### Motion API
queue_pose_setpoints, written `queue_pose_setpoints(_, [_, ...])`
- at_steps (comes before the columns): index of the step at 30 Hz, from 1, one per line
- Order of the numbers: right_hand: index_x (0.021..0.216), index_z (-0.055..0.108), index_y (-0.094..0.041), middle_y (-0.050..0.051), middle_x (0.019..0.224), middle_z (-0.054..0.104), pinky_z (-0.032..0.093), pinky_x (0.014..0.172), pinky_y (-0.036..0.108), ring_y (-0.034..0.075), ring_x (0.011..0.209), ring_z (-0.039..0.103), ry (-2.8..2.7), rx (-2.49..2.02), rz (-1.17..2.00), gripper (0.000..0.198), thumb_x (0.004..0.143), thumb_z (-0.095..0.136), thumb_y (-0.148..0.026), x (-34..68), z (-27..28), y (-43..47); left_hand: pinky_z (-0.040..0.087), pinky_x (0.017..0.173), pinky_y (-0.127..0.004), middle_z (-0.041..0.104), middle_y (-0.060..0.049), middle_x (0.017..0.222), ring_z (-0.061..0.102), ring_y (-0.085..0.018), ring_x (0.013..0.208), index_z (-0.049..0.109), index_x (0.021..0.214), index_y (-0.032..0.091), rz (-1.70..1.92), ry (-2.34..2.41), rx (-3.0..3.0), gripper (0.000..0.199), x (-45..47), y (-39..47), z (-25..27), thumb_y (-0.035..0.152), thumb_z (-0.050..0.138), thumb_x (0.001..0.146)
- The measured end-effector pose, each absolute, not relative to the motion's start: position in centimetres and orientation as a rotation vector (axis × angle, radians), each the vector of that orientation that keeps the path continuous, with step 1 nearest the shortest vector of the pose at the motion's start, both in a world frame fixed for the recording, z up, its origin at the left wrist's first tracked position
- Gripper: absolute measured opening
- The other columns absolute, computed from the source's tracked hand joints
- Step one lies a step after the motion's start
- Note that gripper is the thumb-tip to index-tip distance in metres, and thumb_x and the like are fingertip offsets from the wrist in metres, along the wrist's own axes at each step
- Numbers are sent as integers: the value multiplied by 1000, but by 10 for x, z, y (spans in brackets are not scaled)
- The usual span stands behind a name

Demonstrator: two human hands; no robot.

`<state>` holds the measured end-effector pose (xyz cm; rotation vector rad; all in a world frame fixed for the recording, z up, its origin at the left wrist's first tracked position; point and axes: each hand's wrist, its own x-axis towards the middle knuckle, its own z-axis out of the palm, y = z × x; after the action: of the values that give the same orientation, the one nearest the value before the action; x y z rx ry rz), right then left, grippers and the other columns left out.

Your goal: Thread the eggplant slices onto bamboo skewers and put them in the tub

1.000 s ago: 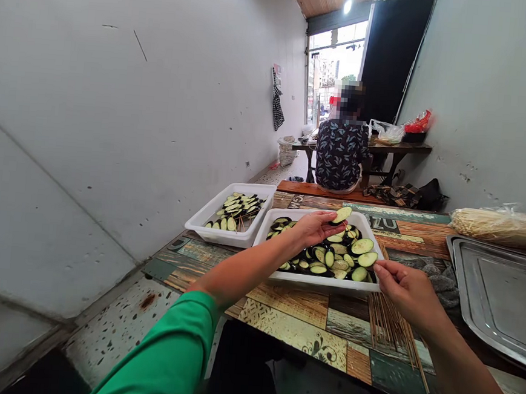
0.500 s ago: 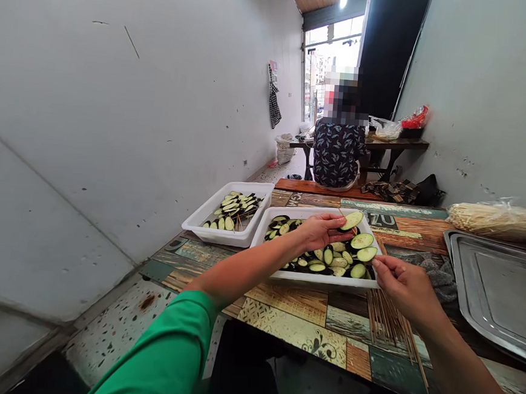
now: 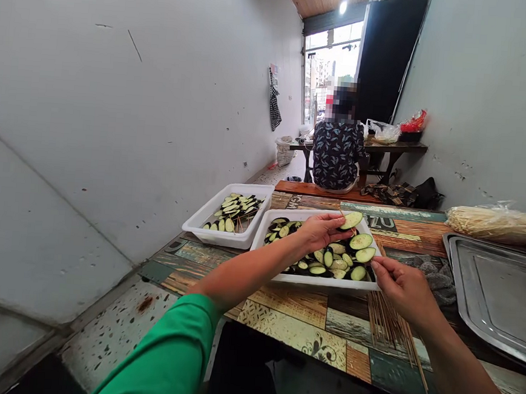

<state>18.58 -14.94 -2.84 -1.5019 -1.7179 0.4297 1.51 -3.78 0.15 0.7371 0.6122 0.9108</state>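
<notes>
Green sleeve on your left arm, head view. Your left hand [image 3: 319, 233] is clamped on the far eggplant slice [image 3: 352, 220], above the near white plastic tub [image 3: 324, 281]. Your right hand [image 3: 399, 283] pinches the near end of the row of eggplant slices [image 3: 361, 241] at the tub's right rim; can't tell if on slice or stick. More slices inside. Loose bamboo skewers [image 3: 392, 325] lie beside your right forearm. Second white tub [image 3: 223, 238], also with slices, sits left; metal trays [image 3: 505, 295] right.
</notes>
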Motion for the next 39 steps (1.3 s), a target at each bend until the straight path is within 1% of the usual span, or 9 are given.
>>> queue_pose_setpoints(2, [88, 73, -16, 4, 71, 70, 43, 55, 26, 18, 61, 60, -1740, -1488, 416, 35, 82, 47, -40, 187, -28, -149, 49, 96, -42, 68, -9, 79, 68, -20, 88, 62, 75, 7, 930, 633, 702, 9, 15, -37, 2, 1, 57, 80])
queue_pose_setpoints(6, [88, 73, -17, 3, 69, 69, 44, 56, 25, 17, 61, 60, -1776, -1458, 443, 35, 84, 47, -40, 190, -27, -149, 51, 93, -38, 68, -9, 79, 68, -18, 86, 61, 74, 7, 1000, 670, 612, 12, 10, -30, 2, 0, 54, 81])
queue_pose_setpoints(13, [91, 72, -15, 3, 66, 65, 41, 52, 25, 16, 59, 54, -1769, -1435, 546, 38, 86, 46, -43, 195, -35, -146, 51, 94, -37, 68, -9, 82, 67, -18, 90, 62, 76, 8, 1035, 634, 569, 10, 8, -25, 4, 1, 55, 81])
queue_pose_setpoints(15, [93, 71, -14, 3, 63, 61, 39, 50, 25, 15, 56, 51, -1746, -1427, 608, 41, 86, 47, -46, 198, -40, -144, 51, 94, -38, 68, -9, 82, 68, -18, 90, 61, 77, 8, 1033, 627, 564, 11, 8, -24, 3, 2, 54, 82])
queue_pose_setpoints(18, [95, 70, -13, 0, 56, 52, 33, 46, 24, 12, 50, 44, -1686, -1415, 719, 44, 86, 48, -50, 199, -42, -145, 52, 92, -37, 68, -9, 81, 68, -18, 89, 61, 78, 8, 1038, 603, 569, 12, 6, -21, 0, 2, 52, 83])
queue_pose_setpoints(22, [93, 69, -12, -2, 51, 44, 27, 42, 22, 10, 46, 37, -1617, -1400, 807, 45, 85, 49, -52, 197, -37, -148, 52, 92, -38, 68, -9, 82, 68, -18, 90, 60, 77, 8, 1051, 588, 568, 10, 5, -19, 0, 3, 54, 83])
queue_pose_setpoints(27, [92, 68, -13, -2, 52, 44, 27, 41, 22, 9, 47, 37, -1548, -1373, 886, 45, 82, 53, -53, 195, -35, -150, 50, 95, -40, 68, -10, 85, 67, -20, 94, 61, 77, 8, 1063, 581, 561, 9, 6, -21, 2, 2, 56, 81])
queue_pose_setpoints(31, [89, 68, -13, -3, 51, 43, 26, 41, 22, 9, 45, 35, -1519, -1368, 956, 44, 81, 54, -54, 196, -39, -148, 48, 97, -42, 68, -9, 84, 66, -20, 96, 61, 77, 8, 1069, 573, 577, 9, 6, -24, 3, 1, 57, 80])
queue_pose_setpoints(39, [83, 66, -14, -3, 52, 42, 20, 40, 21, 9, 46, 32, -1513, -1386, 935, 40, 83, 52, -52, 194, -38, -149, 48, 97, -41, 68, -7, 82, 67, -19, 91, 62, 78, 9, 1038, 541, 627, 10, 7, -25, 1, 1, 57, 80])
